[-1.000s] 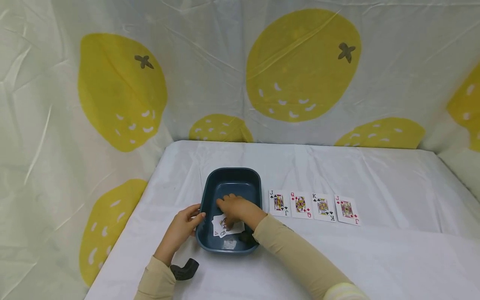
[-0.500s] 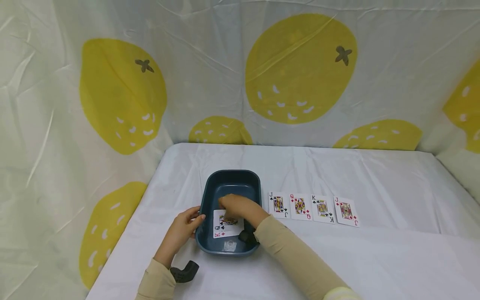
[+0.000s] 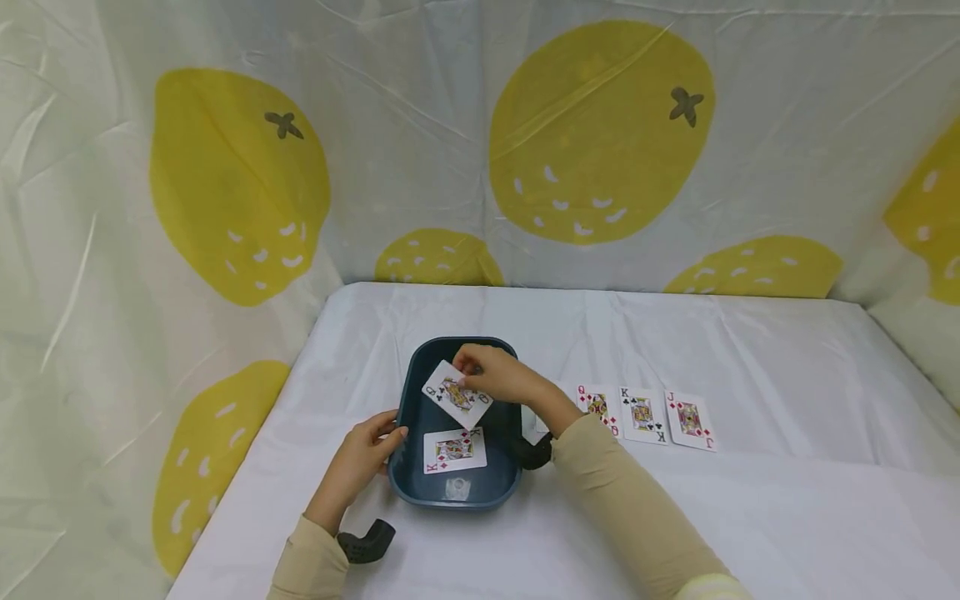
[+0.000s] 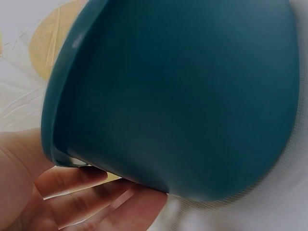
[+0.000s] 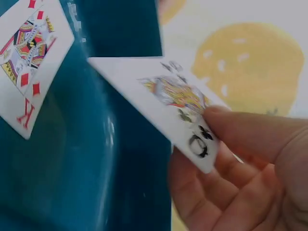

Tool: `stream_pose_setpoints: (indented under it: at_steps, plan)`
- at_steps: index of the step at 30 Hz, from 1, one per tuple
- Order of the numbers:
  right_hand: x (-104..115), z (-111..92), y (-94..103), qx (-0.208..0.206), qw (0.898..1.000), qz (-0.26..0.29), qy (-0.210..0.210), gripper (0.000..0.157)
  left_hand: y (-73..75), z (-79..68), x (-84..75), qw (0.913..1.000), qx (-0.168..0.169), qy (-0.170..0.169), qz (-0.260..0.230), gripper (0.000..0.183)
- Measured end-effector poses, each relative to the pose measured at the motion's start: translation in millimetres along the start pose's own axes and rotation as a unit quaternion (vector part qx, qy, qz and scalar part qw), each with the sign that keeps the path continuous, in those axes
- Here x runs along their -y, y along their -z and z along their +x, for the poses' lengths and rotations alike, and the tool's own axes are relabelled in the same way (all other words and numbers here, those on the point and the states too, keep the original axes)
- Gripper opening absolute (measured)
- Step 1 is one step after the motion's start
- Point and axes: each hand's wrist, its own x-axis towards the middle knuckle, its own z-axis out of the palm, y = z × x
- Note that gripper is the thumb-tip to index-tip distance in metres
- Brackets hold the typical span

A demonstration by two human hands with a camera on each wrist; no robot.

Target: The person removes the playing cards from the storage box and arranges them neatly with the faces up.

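My right hand [image 3: 501, 373] pinches a queen of clubs playing card [image 3: 448, 398] between thumb and fingers, tilted above the dark blue tray [image 3: 497, 433]. The right wrist view shows the thumb on the face of the raised queen [image 5: 149, 94]. Beneath it, a king of diamonds [image 3: 442, 454] lies face up on the tray's floor. My left hand [image 3: 358, 457] grips the tray's left side, thumb at the rim. In the left wrist view, its fingers [image 4: 130, 207] curl along the outside of the tray wall [image 4: 183, 96].
Right of the tray, a row of face-up cards lies on the white cloth [image 3: 787, 400]: queen of diamonds [image 3: 596, 404], king of clubs [image 3: 642, 415], jack of diamonds [image 3: 690, 419]. My right wrist mostly hides another card at the row's left end. A lemon-print sheet [image 3: 420, 150] hangs behind.
My right hand has lifted the queen of clubs off the king of diamonds and moved toward the tray's far right. The left hand stays on the tray.
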Motion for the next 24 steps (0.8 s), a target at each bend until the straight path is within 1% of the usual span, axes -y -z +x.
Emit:
stream_pose_setpoints:
  at_steps: [2, 5, 7, 10, 15, 19, 24]
  plan:
    - [-7.0, -6.0, 9.5, -0.025, 0.999, 0.047, -0.005, 0.014, -0.2, -0.1, -0.7, 1.0000, 0.001, 0.003, 0.004, 0.039]
    - [-19.1, -17.5, 23.3, -0.050, 0.992, 0.111, -0.020, 0.018, -0.5, -0.5, -1.6, 0.9999, 0.001, 0.006, 0.010, 0.040]
    - [-27.8, -26.9, 32.7, -0.063, 0.988, 0.137, -0.037, 0.020, -0.7, -0.8, -2.1, 0.9999, 0.002, 0.007, 0.011, 0.040]
    - [-42.8, -42.1, 46.3, -0.085, 0.982, 0.159, -0.061, 0.025, -0.9, -1.2, -2.9, 0.9999, 0.001, 0.007, 0.012, 0.040]
    - [-72.8, -69.6, 68.0, -0.125, 0.973, 0.165, -0.099, 0.032, -0.6, -1.5, -3.5, 0.9999, 0.001, 0.007, 0.015, 0.040]
    - [-95.1, -95.3, 84.4, -0.152, 0.968, 0.150, -0.132, 0.038, -0.2, -1.6, -3.6, 0.9999, -0.001, 0.005, 0.016, 0.040]
    - [-114.8, -132.2, 101.4, -0.175, 0.959, 0.130, -0.179, 0.043, 0.1, -1.0, -3.3, 0.9999, 0.003, 0.005, 0.015, 0.040]
